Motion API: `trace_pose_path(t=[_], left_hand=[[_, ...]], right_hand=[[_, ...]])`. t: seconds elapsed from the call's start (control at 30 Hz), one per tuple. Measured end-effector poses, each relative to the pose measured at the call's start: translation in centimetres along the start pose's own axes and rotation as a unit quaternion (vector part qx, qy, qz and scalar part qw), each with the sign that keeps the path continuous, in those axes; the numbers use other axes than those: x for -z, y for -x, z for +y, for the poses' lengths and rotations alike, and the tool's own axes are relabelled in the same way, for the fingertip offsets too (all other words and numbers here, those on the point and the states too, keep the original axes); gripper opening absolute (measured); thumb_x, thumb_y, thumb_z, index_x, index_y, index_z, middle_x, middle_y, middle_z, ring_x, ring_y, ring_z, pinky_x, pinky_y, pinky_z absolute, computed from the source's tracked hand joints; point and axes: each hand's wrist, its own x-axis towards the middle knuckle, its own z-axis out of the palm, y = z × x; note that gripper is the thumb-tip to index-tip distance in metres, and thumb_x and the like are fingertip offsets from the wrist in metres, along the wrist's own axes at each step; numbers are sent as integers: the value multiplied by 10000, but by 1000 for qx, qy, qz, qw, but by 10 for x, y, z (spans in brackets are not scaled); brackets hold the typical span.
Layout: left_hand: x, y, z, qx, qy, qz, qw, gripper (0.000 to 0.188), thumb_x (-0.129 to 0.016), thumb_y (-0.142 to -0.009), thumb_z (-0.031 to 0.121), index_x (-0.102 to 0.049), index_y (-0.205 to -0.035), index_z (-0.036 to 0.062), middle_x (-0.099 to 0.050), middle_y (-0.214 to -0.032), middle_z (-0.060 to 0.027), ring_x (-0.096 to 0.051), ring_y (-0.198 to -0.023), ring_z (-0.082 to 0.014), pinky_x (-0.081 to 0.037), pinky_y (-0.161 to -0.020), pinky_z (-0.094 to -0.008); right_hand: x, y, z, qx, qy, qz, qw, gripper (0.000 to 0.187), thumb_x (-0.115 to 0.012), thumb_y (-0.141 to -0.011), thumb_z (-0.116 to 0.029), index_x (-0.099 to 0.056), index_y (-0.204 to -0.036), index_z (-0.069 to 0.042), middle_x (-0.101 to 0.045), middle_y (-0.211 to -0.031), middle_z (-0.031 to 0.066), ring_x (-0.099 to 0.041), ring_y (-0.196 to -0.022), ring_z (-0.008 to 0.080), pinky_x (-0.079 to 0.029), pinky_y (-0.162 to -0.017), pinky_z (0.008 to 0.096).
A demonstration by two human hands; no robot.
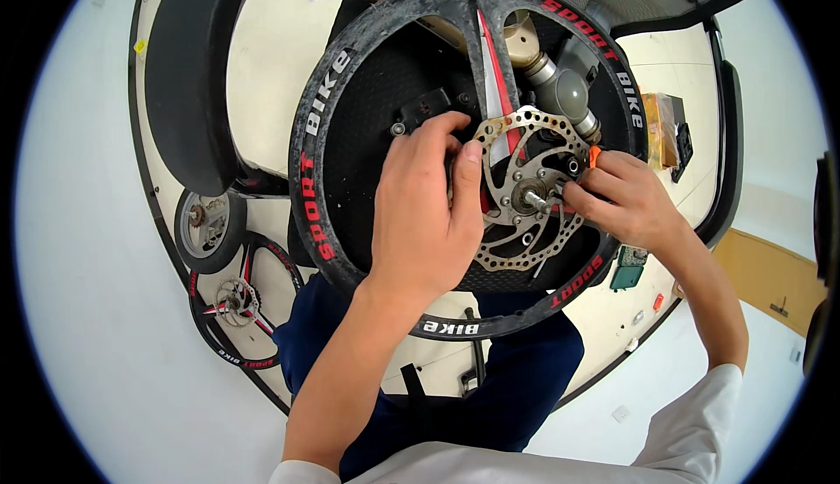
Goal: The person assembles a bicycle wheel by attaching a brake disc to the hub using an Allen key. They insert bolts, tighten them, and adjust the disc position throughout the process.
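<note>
While a black three-spoke bicycle wheel (350, 90) stands propped over the person's lap, the left hand (424, 213) lies curled over its hub, thumb on the drilled brake disc (525, 188). The right hand (626, 199) pinches a small orange-handled tool (594, 157) beside the axle (532, 198).

Bright even light, fisheye-bent edges

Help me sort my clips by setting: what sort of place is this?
Probably a bicycle repair or assembly workspace: a black wheel with a brake disc is in hand over a white table, with a second wheel below.
</note>
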Motion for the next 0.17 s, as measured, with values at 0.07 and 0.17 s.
trace_pose_path(t=[0.07, 0.17], left_hand=[[-2, 0, -2, -11, -18, -14, 1000, 248, -524, -1031, 156, -607, -1172, -31, -645, -898, -190, -614, -842, -335, -485, -774, -427], [-3, 1, -3, 9, -43, -27, 999, 276, -494, -1059, 189, -612, -1194, -20, -658, -911, -175, -656, -799, -285, -503, -752, -377]], right_hand=[[0, -1, 3, 13, -1, -8, 1000, 314, -735, -771, -119, -630, -1065, -81, -463, -757, 23, -516, -684, 198, -485, -607, 327], [0, -4, 9, 36, -4, -21, 999, 313, -729, -773, -113, -633, -1069, -86, -469, -761, 23, -522, -688, 197, -490, -610, 328]])
